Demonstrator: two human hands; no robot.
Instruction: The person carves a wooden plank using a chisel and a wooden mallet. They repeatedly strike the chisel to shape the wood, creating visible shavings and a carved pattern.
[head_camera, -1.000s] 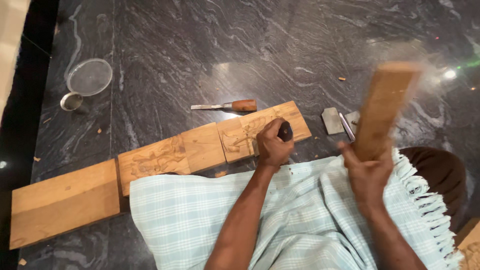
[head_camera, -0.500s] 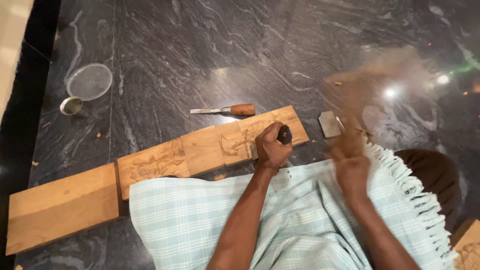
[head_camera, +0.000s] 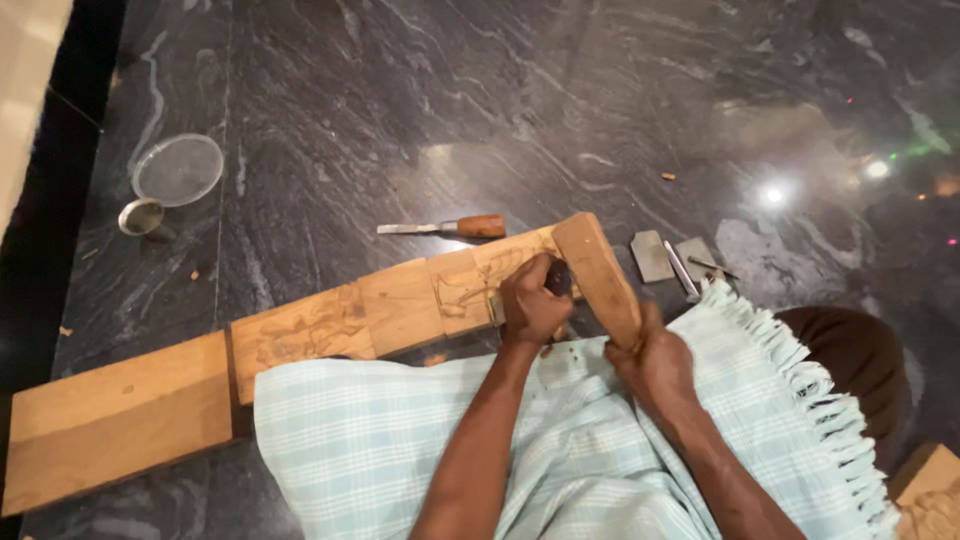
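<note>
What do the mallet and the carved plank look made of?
The mallet in the right hand looks like plain unfinished wood: tan, matte, grain faintly visible. The carved plank looks like similar light wood, with raw relief cuts and no apparent varnish.

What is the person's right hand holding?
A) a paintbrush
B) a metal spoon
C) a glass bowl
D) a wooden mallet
D: the right hand grips a flat wooden mallet whose head meets the chisel held in the left hand on the carved plank.
</note>
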